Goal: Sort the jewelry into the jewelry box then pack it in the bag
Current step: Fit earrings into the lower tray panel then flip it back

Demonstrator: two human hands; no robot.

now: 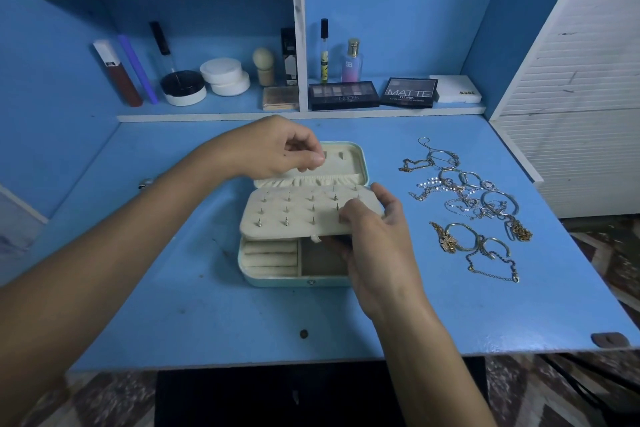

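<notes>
Box (304, 218) open mid-desk (207, 315); right hand (374, 236) grips the stud panel (298, 215), left hand (277, 149) pinches above the lid, contents unclear. Chains and rings (474, 204) lie unsorted; no bag visible.

One open jewelry box (273, 279), one earring panel (298, 215), two hands, three eyeshadow palettes, and two perfume bottles.

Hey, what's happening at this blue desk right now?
A person is sorting jewelry into an open jewelry box. The right hand holds up the box's earring panel, already studded with earrings, while the left hand hovers above with fingertips pinched together. A pile of chains and bangles lies unsorted on the desk, right of the box.
</notes>
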